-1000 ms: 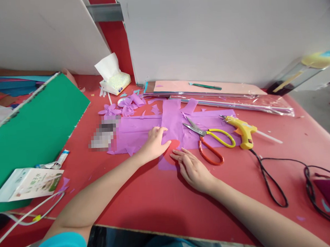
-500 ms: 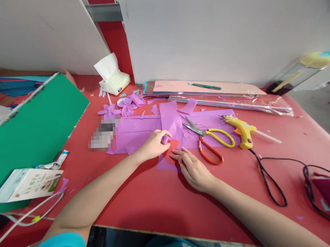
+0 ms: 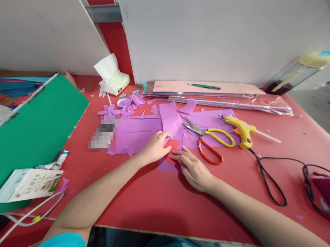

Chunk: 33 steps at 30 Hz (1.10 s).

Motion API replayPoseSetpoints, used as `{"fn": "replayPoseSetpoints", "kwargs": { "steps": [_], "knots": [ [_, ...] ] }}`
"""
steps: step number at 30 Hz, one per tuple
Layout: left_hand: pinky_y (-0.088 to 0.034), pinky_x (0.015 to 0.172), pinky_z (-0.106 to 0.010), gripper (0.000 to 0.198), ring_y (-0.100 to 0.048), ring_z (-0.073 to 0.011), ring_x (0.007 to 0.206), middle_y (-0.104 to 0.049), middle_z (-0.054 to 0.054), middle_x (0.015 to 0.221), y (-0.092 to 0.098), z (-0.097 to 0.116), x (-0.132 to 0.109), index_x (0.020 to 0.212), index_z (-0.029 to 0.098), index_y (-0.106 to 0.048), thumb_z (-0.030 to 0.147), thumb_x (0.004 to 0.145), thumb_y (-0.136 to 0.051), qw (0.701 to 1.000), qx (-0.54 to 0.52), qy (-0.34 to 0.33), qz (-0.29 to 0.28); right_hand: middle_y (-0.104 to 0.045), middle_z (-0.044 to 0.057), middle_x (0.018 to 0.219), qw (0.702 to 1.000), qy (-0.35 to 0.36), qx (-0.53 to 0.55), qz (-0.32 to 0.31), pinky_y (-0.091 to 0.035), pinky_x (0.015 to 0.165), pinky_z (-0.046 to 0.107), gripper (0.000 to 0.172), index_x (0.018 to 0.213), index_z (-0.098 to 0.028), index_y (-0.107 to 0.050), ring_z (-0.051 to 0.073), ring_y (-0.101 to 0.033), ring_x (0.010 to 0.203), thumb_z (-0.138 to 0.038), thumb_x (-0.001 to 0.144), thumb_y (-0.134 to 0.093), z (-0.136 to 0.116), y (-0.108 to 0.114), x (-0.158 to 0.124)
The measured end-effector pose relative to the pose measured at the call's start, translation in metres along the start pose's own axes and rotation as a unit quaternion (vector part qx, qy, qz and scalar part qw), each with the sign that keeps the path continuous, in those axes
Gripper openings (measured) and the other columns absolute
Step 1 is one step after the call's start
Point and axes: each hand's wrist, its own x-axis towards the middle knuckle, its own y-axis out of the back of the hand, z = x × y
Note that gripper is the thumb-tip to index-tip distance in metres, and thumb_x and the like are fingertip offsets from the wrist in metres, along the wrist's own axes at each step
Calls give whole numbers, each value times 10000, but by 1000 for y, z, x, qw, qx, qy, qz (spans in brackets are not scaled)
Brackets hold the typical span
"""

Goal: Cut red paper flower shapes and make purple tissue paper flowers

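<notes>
A red rounded paper cut-out (image 3: 172,144) lies on a purple paper strip (image 3: 168,112) that runs front to back across wider purple sheets (image 3: 140,124). My left hand (image 3: 156,147) rests at the cut-out's left side, thumb and forefinger curved and apart, with red showing between them. From the right, my right hand (image 3: 193,169) lays its outstretched fingers on the lower part of the cut-out. Scissors (image 3: 202,132) with one red and one yellow handle lie partly opened just right of my hands.
A yellow glue gun (image 3: 243,131) with a black cord lies to the right. Behind are paper flowers (image 3: 127,107), a tissue pack (image 3: 115,83) and plastic-wrapped sheets (image 3: 235,106). A green board (image 3: 42,132) stands at left. A tumbler (image 3: 296,72) stands at the back right.
My left thumb and forefinger have parted; the bit of purple that showed between them is no longer visible, and more of the red cut-out shows. My right hand has hardly moved.
</notes>
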Motion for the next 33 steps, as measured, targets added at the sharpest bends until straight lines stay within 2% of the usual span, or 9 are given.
{"fn": "replayPoseSetpoints", "kwargs": {
  "steps": [5,10,14,19,22,24,26,28,33],
  "knots": [
    [-455,753,-295,263,-548,-165,783,-577,-32,833,1,-1,2,964,153,-561,135,702,-546,999,-27,-6,-25,-613,141,1082,1000,-9,15,-1,-283,1026,556,442,1082,-117,-522,239,-502,1125,2,702,-331,-1,1,0],
    [-427,840,-318,263,-542,-188,907,-589,-65,956,-2,-2,2,950,148,-568,114,690,-556,999,-36,-28,-16,-601,144,1108,999,-16,40,-1,-255,1031,570,409,1025,-131,-519,235,-504,1121,10,690,-329,-1,2,0],
    [-419,862,-313,283,-544,-186,937,-600,-62,982,-2,-1,2,944,149,-568,73,672,-552,998,-42,-46,-6,-590,132,1130,998,-17,56,5,-246,1041,554,394,991,-167,-460,216,-502,1122,23,674,-322,0,2,0],
    [-426,854,-291,318,-567,-165,930,-633,-35,967,-2,0,2,925,159,-574,6,657,-498,995,-66,-74,5,-613,111,1078,996,-14,84,20,-267,1047,508,253,897,-203,-383,204,-501,1117,-10,737,-347,-1,2,0],
    [-439,843,-290,310,-590,-158,905,-655,-36,954,-2,-2,4,908,152,-591,-3,660,-489,994,-86,-66,-1,-613,81,971,994,-34,93,55,-293,1032,478,119,871,-206,-408,192,-549,1009,-101,820,-388,-2,2,0],
    [-437,861,-303,279,-594,-164,918,-663,-48,963,-1,-2,5,904,143,-603,20,671,-513,994,-97,-53,0,-589,50,846,990,-52,98,89,-363,969,444,92,817,-207,-435,177,-566,883,-149,856,-376,-1,1,-1],
    [-433,881,-313,263,-597,-167,931,-667,-57,973,2,-1,5,910,137,-610,39,681,-527,993,-110,-40,-3,-557,34,769,982,-89,116,118,-450,829,375,155,777,-208,-447,162,-556,770,-175,882,-337,0,0,-1],
    [-430,894,-319,258,-596,-167,942,-667,-60,983,6,1,5,916,136,-614,48,690,-528,992,-123,-29,-9,-553,28,741,971,-132,142,137,-470,705,319,187,756,-210,-445,156,-550,713,-190,891,-318,1,-1,-1],
    [-432,900,-320,255,-592,-163,961,-661,-54,1002,12,3,5,933,145,-615,70,699,-545,986,-162,-26,-15,-592,15,706,949,-186,186,175,-472,637,285,162,728,-214,-454,150,-574,670,-187,866,-375,0,1,2]
  ]
}}
